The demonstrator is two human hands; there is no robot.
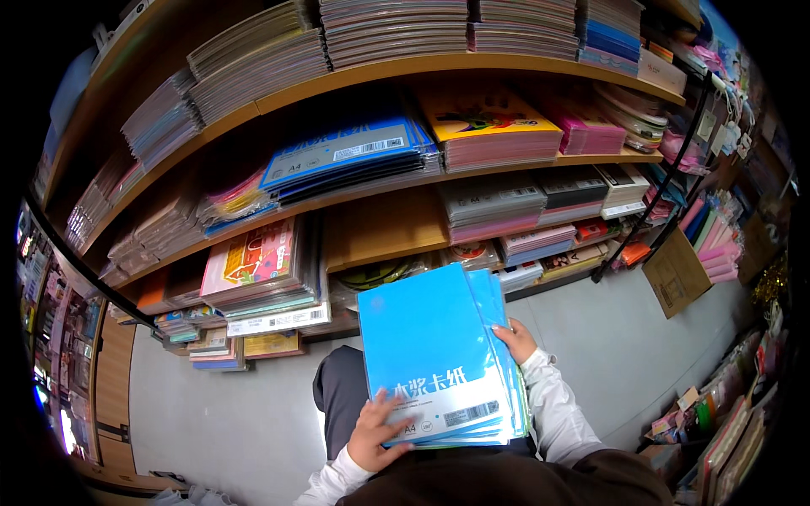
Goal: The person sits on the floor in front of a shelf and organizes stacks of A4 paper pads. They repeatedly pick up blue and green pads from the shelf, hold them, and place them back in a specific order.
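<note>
A stack of blue card paper packs (430, 333) leans over the person's lap, in front of the shelves. The packs are in shiny clear wrap and do not line up, so some edges poke out on the right side and at the bottom. The left hand (378, 434) is on the bottom left corner, with its fingers spread out over the front pack. The right hand (516, 341) grips the right edge, with the thumb in front; I cannot see all its other fingers. Both arms have white sleeves (553, 401). A knee in dark trousers (333, 384) is just to the left of the stack.

Behind is a wooden shelf (384, 240). Above it sit more blue packs (337, 153) and a yellow pack (481, 114). Grey packs (494, 198) lie lower down. On the right, a cardboard box (677, 274) is near pink rolls (720, 249) on the grey floor (219, 409) side.
</note>
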